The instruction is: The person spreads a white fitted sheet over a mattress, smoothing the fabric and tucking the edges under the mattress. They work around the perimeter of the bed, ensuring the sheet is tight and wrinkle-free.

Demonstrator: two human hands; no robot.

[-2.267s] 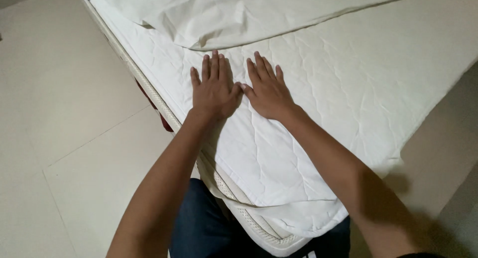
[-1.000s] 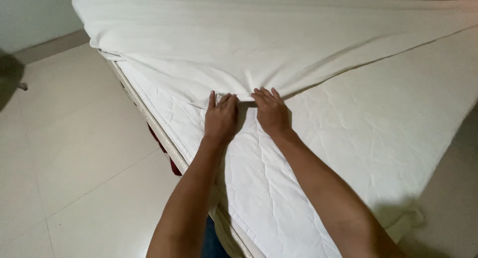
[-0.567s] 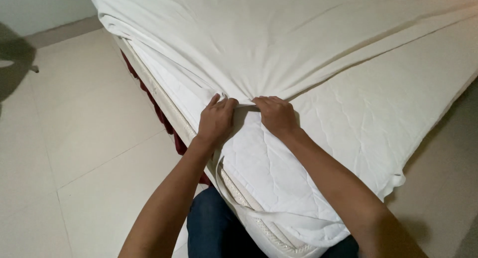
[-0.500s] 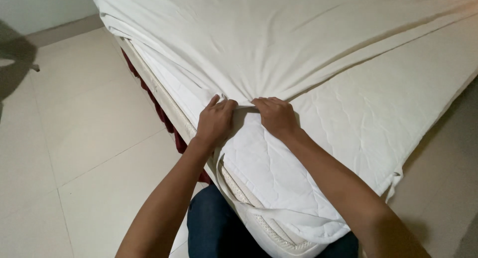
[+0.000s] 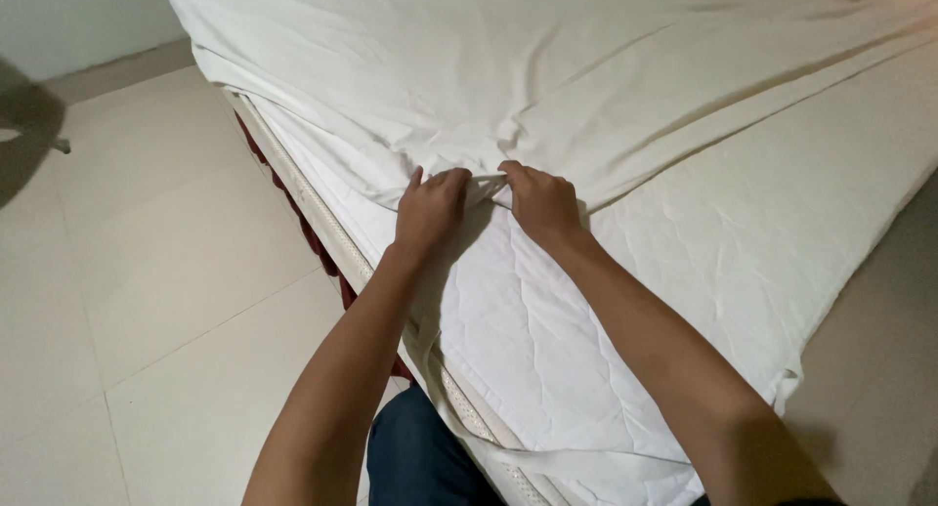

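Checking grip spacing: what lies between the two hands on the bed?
In the head view, only a short bunched edge of the white sheet spans between left hand and right hand; both pinch it.

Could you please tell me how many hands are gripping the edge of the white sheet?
2: the left hand and the right hand sit side by side, both pinching the white sheet at its corner, over the quilted mattress.

The bare quilted mattress pad (image 5: 586, 350) lies open below the hands, while the bunched sheet (image 5: 508, 86) blocks beyond.
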